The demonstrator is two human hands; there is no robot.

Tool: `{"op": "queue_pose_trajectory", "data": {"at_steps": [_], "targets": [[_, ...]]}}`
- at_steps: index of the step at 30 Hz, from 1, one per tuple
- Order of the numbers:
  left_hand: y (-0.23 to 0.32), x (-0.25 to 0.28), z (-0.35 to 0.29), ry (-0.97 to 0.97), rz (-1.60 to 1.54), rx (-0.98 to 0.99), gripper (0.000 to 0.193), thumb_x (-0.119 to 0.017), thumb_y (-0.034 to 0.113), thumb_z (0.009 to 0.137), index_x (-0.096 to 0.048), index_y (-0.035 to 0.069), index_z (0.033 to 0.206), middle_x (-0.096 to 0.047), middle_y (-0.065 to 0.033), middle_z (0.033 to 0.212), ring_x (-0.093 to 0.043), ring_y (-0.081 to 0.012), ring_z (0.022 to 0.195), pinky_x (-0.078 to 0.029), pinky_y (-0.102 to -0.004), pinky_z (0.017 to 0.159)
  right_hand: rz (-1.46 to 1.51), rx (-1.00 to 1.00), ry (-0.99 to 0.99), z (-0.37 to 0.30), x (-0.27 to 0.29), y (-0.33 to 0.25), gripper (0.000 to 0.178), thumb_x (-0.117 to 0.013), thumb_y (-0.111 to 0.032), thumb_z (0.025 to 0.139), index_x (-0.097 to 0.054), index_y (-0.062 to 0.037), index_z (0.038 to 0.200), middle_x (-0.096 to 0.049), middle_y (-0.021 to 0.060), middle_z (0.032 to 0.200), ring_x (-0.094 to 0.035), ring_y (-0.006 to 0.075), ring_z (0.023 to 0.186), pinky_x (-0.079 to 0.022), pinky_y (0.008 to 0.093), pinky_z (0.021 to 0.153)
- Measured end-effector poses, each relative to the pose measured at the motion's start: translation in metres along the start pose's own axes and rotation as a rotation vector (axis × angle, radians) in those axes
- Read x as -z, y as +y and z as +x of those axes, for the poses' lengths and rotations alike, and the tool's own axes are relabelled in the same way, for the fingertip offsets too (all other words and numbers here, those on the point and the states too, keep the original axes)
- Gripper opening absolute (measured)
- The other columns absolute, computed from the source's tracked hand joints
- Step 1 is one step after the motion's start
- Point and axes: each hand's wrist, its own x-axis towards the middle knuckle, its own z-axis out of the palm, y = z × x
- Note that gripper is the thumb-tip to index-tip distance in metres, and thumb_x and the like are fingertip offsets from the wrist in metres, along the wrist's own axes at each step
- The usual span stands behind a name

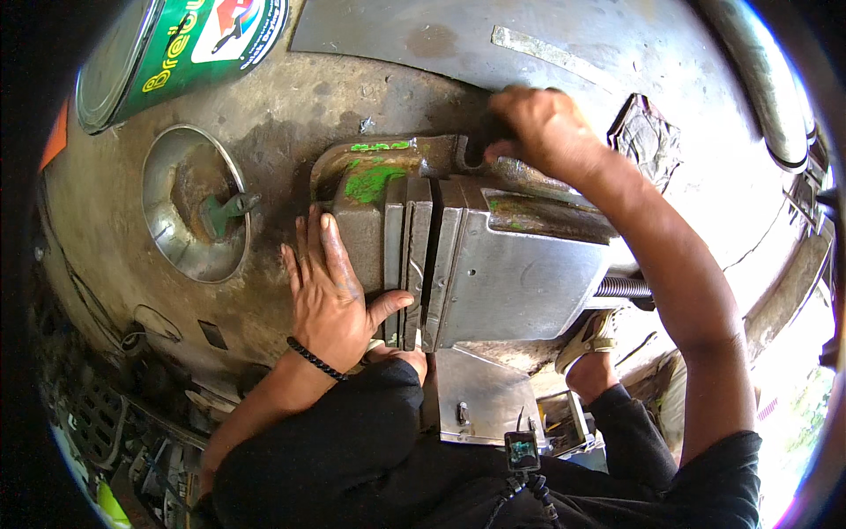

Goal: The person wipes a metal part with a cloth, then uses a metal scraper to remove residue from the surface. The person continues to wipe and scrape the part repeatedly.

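Note:
A large grey steel bench vise sits in the middle, with patches of green paint on its fixed body. A narrow dark gap shows between its jaws. My left hand lies flat on the fixed body, fingers spread and thumb reaching onto the near end of the jaw. At the vise's far side my right hand is closed, fingers curled beside the notched base flange. Something dark shows under those fingers, but its kind is hidden. The threaded screw emerges at the right.
A round metal bowl holds a green metal piece. Behind it a green paint can lies tilted. Sheet metal covers the far bench, with a crumpled dark wrapper and a thick pipe to the right.

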Motion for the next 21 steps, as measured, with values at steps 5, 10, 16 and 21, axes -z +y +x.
{"op": "queue_pose_trajectory", "data": {"at_steps": [5, 10, 16, 21], "targets": [[0.001, 0.000, 0.000, 0.006, -0.002, 0.001, 0.129, -0.060, 0.078, 0.079, -0.004, -0.008, 0.158, -0.023, -0.0387, 0.157, -0.026, -0.0582, 0.145, -0.020, -0.0728, 0.114, 0.016, 0.008, -0.052, -0.001, 0.005, -0.003, 0.055, -0.075, -0.046, 0.087, -0.063, -0.0073, 0.124, -0.067, 0.0150, 0.116, -0.070, 0.0307, 0.104, -0.056, 0.0419, 0.092], [0.000, 0.000, 0.001, 0.007, 0.000, -0.020, 0.129, -0.059, 0.078, 0.080, -0.004, -0.009, 0.157, -0.023, -0.0388, 0.157, -0.026, -0.0581, 0.145, -0.020, -0.0729, 0.114, 0.003, 0.048, -0.044, 0.000, 0.001, -0.003, 0.055, -0.077, -0.045, 0.085, -0.064, -0.0069, 0.122, -0.069, 0.0134, 0.111, -0.070, 0.0297, 0.101, -0.057, 0.0401, 0.088], [0.000, 0.001, 0.001, -0.003, 0.008, -0.021, 0.128, -0.058, 0.078, 0.080, -0.004, -0.009, 0.157, -0.023, -0.0394, 0.157, -0.025, -0.0585, 0.145, -0.020, -0.0729, 0.114, -0.063, 0.094, 0.065, 0.000, -0.010, 0.003, 0.048, -0.078, -0.045, 0.083, -0.066, -0.0097, 0.113, -0.068, 0.0104, 0.107, -0.070, 0.0283, 0.098, -0.056, 0.0401, 0.086], [-0.001, 0.000, 0.000, -0.001, -0.004, -0.018, 0.128, -0.058, 0.078, 0.080, -0.003, -0.008, 0.158, -0.022, -0.0392, 0.158, -0.024, -0.0588, 0.145, -0.019, -0.0729, 0.114, -0.028, 0.143, 0.054, 0.000, -0.014, 0.005, 0.053, -0.077, -0.047, 0.083, -0.064, -0.0081, 0.117, -0.069, 0.0117, 0.107, -0.070, 0.0292, 0.098, -0.056, 0.0395, 0.087]]}}
